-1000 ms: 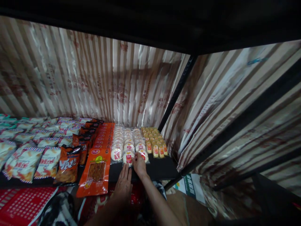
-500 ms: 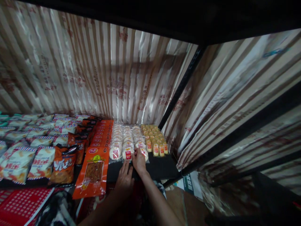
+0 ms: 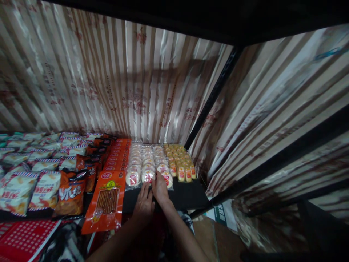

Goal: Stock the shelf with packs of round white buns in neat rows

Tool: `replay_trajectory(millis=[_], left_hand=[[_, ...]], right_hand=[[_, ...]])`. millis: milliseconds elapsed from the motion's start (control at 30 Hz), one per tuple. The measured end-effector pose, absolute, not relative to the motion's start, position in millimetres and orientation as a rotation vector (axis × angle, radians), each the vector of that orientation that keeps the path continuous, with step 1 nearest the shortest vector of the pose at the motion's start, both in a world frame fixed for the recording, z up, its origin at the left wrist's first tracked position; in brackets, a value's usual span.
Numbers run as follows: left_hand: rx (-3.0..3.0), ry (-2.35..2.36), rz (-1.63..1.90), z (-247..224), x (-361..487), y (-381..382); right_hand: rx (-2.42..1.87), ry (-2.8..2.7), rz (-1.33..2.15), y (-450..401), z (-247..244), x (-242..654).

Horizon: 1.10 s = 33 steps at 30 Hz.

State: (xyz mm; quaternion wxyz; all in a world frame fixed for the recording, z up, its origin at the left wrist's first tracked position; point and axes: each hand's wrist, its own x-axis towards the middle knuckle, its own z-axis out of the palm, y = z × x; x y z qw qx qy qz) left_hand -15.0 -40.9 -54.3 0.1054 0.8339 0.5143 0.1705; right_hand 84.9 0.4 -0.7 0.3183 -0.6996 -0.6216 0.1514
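Rows of round white packaged snacks (image 3: 132, 178) with red labels lie on a black shelf (image 3: 191, 194). My left hand (image 3: 144, 203) rests at the front edge of the middle row, fingers stretched out and touching the lower edge of the front pack (image 3: 148, 174). Close beside it on the right, my right hand (image 3: 160, 189) has its fingertips at the right side of that same pack, between the middle and right rows. Its fingers are bent together, and what they grip, if anything, is hidden.
Small yellow packs (image 3: 180, 173) stand to the right. Orange stick packets (image 3: 107, 200), orange-black bags (image 3: 71, 193) and white bags (image 3: 45, 187) fill the left. A red basket (image 3: 24, 240) is below. A black post (image 3: 212, 98) rises behind, before striped sheeting (image 3: 152, 91).
The view has shifted slightly. My right hand's fingertips have moved a little left and down off the right row's front pack, whose label now shows more. My left hand stays near the same pack.
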Motion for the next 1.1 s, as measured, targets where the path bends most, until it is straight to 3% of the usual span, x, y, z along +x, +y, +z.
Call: replay_trajectory(millis=[667,1100], left_hand=[[2.743,1.602,1.067,-103.8,-15.4,-29.9],[2.723,1.542,1.114,-106.7,-15.3,-26.4]], right_hand=[[-1.682,-1.692,0.297,-18.5,-19.6,79.4],[-1.645,-1.717,0.301,-15.6,-26.0,83.1]])
